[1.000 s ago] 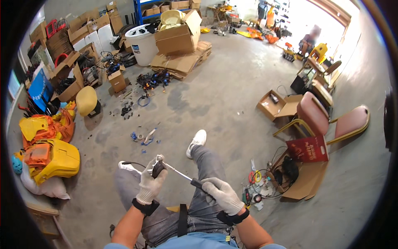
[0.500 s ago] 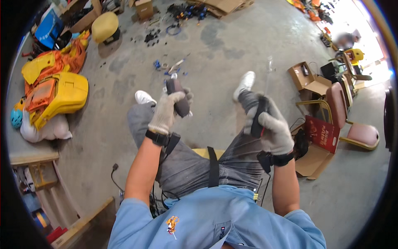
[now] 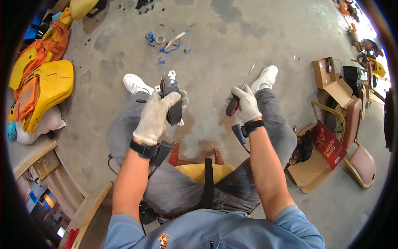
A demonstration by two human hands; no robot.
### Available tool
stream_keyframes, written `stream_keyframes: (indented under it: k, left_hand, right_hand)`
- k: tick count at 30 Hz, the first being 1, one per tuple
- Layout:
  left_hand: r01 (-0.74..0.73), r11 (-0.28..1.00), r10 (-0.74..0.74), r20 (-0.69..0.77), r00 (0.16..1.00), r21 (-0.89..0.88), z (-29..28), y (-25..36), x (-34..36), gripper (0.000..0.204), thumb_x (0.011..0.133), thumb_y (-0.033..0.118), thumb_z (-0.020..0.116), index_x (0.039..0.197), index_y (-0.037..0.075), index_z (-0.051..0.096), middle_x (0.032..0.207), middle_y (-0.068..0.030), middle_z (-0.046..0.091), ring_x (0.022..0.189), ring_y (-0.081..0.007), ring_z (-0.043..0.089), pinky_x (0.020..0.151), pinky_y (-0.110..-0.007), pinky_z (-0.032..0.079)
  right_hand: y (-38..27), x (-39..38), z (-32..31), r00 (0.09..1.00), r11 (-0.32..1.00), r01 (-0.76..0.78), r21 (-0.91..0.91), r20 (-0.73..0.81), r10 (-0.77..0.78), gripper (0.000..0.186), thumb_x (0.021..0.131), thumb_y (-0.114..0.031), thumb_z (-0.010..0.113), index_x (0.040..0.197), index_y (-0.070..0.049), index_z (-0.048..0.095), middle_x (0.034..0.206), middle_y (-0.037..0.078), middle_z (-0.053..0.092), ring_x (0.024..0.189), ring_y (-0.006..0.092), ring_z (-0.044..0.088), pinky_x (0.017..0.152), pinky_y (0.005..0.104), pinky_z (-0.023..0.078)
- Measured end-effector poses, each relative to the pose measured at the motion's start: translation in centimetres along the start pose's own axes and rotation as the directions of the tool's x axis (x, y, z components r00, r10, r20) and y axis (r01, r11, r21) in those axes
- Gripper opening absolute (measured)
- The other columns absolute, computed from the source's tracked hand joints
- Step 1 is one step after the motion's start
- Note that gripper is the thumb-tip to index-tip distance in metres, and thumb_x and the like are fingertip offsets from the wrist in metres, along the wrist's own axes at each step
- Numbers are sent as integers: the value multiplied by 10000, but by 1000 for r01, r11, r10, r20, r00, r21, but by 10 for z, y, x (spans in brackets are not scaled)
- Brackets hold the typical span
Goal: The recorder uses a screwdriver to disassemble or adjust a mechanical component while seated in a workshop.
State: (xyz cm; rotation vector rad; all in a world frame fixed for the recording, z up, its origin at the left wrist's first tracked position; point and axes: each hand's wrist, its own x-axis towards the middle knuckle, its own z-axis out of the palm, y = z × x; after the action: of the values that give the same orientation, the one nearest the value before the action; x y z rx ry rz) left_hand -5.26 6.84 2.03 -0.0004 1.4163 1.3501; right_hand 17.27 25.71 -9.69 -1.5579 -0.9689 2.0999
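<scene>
My left hand (image 3: 152, 116), in a white knit glove, is closed around a dark, elongated oval part (image 3: 170, 97) with small pale metal tabs at its top, side and lower end. The part is held nearly upright, with the thumb across its face. To the right of it, and apart from it, my gloved right hand (image 3: 248, 103) grips a screwdriver (image 3: 233, 106). Its handle is black and red, and its thin metal shaft slants up and to the right, touching nothing. Both hands are over the floor between my spread knees.
Blue scraps and a tape ring (image 3: 160, 40) lie on the floor ahead. Yellow and orange plastic shells (image 3: 58, 85) are piled at left, above a wooden frame (image 3: 93, 207). Open cardboard boxes (image 3: 306, 176) and pink-padded chairs (image 3: 360, 166) stand at right. A yellow seat (image 3: 203, 172) is beneath me.
My right hand has moved left and forward, and the screwdriver now slants with its shaft plainly visible. The dark part has turned, showing its metal tabs. My knees are wider apart.
</scene>
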Motion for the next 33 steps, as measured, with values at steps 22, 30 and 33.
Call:
stream_keyframes:
  k: [22,30,33]
  left_hand:
    - [301,943,-317,-103,943,-141,19,12,5,457,998,-16,639,1426,-64,485,1238,-187,689,1152,-251,703,1055,-408,573]
    - [319,941,-328,-71,942,-117,24,10,8,458,1012,-23,624,1444,-58,475,1253,-181,685,1162,-245,697,1062,-400,567]
    - [322,942,-332,-107,937,-96,25,8,7,450,1016,-16,625,1440,-55,480,1241,-173,689,1142,-232,699,1034,-383,573]
  right_hand:
    - [218,116,-34,886,622,-409,-667,-453,96,493,879,-452,690,995,20,772,914,282,740,932,435,736,860,474,552]
    - [238,129,-47,872,557,-444,-702,-481,89,334,858,-323,730,902,3,783,716,117,710,683,231,694,689,395,539]
    - [235,122,-46,886,564,-427,-707,-451,105,311,849,-284,709,914,12,781,783,174,734,751,299,721,738,421,556]
